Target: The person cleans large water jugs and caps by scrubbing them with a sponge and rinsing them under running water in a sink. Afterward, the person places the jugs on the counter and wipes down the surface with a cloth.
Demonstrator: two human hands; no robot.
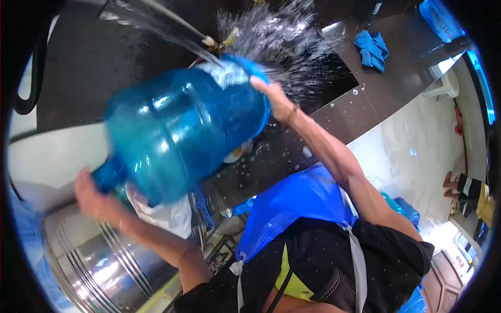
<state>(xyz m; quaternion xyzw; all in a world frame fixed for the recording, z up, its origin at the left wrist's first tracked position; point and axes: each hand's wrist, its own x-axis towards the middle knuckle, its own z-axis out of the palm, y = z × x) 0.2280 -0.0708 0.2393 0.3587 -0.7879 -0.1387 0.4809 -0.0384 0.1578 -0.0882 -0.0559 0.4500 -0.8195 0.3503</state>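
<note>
R hand (280,100) grips blue jug (172,130) at base, L hand (95,198) seems clasped at neck (blurry), so person shd prob. turn it slowly thru the water (284,31).

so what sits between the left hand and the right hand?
The blue jug, seen in the head view: neck toward the left hand, base at the right hand.
</note>
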